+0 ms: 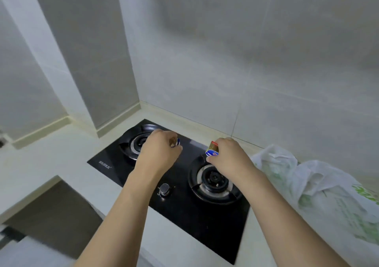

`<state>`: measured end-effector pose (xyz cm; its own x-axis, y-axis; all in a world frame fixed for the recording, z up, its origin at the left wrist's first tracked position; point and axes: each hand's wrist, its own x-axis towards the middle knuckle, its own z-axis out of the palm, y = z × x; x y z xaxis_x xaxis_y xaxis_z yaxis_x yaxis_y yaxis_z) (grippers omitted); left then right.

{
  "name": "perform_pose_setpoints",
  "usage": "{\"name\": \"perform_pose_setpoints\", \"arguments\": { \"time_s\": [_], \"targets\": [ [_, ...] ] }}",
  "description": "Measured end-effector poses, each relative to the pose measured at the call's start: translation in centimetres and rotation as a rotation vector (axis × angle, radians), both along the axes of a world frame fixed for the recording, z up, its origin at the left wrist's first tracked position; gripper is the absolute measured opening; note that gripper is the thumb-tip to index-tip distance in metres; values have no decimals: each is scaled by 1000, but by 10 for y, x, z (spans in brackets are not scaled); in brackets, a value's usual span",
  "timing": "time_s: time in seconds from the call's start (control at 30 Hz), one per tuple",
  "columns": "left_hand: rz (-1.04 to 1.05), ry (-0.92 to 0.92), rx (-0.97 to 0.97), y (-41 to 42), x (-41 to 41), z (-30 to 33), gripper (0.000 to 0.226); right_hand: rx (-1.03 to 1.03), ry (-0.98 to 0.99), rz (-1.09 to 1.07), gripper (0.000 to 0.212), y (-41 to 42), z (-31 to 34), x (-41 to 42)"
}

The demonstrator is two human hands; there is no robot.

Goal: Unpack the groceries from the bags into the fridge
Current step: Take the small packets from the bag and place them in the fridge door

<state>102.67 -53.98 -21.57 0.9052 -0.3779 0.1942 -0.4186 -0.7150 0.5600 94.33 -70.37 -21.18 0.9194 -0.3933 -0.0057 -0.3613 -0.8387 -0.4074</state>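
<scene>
Two bare forearms reach in from the near edge, one on each side, and stretch out over a black glass stove [180, 205] set into a pale countertop [51, 164]. The stove lies at an angle, with one burner [135, 143] at its far left and another burner [214, 179] toward the right; a round metal knob [164, 189] sits on the glass between them, nearer the front edge.

On the countertop to the right of the stove lie white plastic bags [320, 186] with green print, crumpled and slumped, their tops loosely open. What is inside them cannot be made out.

The left hand [161, 154] hovers above the far left burner with its fingers curled round a small packet [176, 142]; only a sliver of blue and white shows past the knuckles, so what the packet is cannot be told.

The right hand [228, 156] hangs over the far side of the right burner, just beside the nearest bag, and grips a small carton [212, 149] with red, gold and blue-and-white faces. The carton sticks out to the left of the fingers, tilted.

The two hands are apart, with bare stove glass showing between them. Grey tiled walls [225, 61] rise behind the countertop and meet in a corner beyond the left burner.
</scene>
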Motion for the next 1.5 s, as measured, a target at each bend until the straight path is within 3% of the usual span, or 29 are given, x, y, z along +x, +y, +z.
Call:
{"name": "perform_pose_setpoints", "arguments": {
  "time_s": [0.17, 0.3, 0.47, 0.8, 1.2, 1.5],
  "targets": [
    [139, 14, -33, 66, 10, 4, 11, -16, -24, 108, 27, 61, 4, 30],
    [229, 5, -36, 117, 14, 5, 21, -13, -44, 204, 35, 110, 5, 49],
    [357, 4, -47, 179, 11, 9, 35, -5, -52, 325, 33, 164, 6, 70],
    [662, 27, -68, 270, -21, 13, 35, 1, -22, 663, 21, 259, 11, 93],
    [1087, 24, -96, 362, -102, 16, 31, 10, -37, 1084, 24, 385, 13, 85],
    [1424, -28, -60, 437, -215, 22, 29, -9, -24, 1412, 19, 498, 20, 7]
  ]
}}
